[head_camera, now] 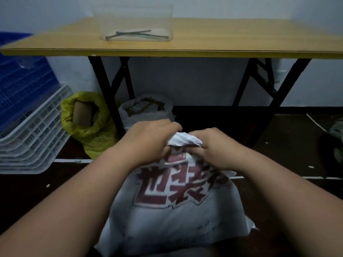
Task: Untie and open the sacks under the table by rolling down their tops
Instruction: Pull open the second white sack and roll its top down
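Note:
A white sack [172,219] with large red printed characters stands on the floor right in front of me. Its top [183,139] is bunched into a narrow neck. My left hand [148,141] grips the neck from the left, and my right hand [219,147] grips it from the right, fingers curled into the cloth. Whatever ties the neck is hidden by my fingers. Under the table stand a yellow sack [92,130] with its top rolled down, showing a cardboard tube, and a white sack [146,110] that is open as well.
The wooden folding table [222,47] with black legs [107,93] stands ahead. On it is a clear plastic box [135,23] holding dark ties. White crates [31,134] and blue crates [20,71] are stacked at the left. The floor is dark.

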